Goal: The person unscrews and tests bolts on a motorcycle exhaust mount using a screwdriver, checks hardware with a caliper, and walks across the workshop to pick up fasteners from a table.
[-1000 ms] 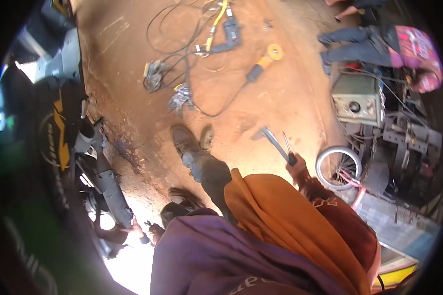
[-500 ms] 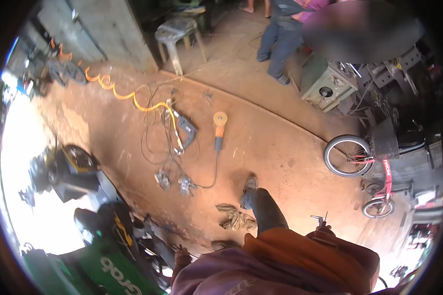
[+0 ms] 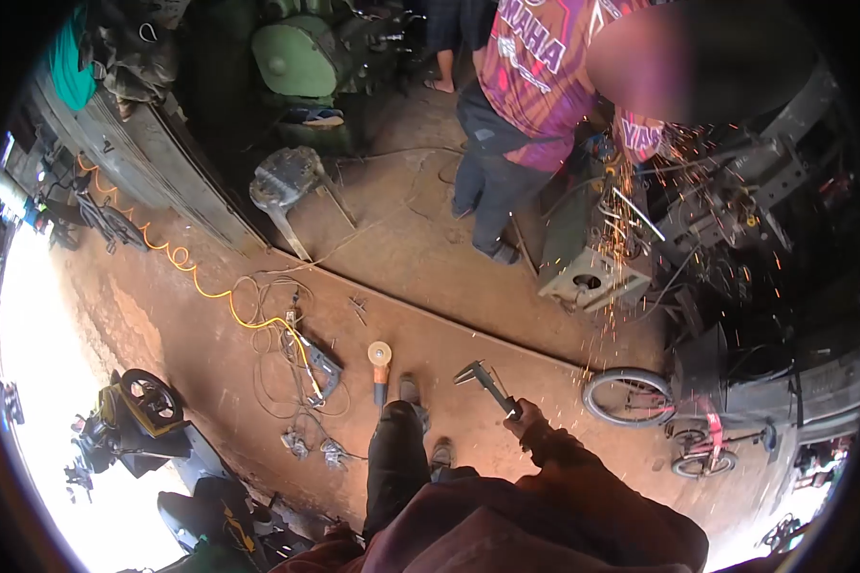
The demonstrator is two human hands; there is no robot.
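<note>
My right hand [image 3: 527, 420] is closed round the lower end of a caliper [image 3: 487, 384], held out over the brown floor with its jaws pointing up and left. My left hand [image 3: 338, 535] is low beside my body, small and dark, and its fingers cannot be made out. Near my feet an orange angle grinder [image 3: 379, 368] with a yellow disc lies on the floor. Left of it are a dark power drill [image 3: 322, 371] with a yellow hose and a pair of grey gloves [image 3: 333, 453].
A co-worker [image 3: 516, 115] stands ahead at a metal box [image 3: 592, 272], where orange sparks fly. A worn stool [image 3: 291, 181] stands ahead left. A pink bicycle [image 3: 705, 430] is at the right, motorcycles [image 3: 148, 411] at the left. A thin ridge [image 3: 430, 320] crosses the floor.
My view has swung up and forward, and my feet are now near the grinder. The caliper is still in my right hand, now farther forward. Sparks have appeared by the co-worker.
</note>
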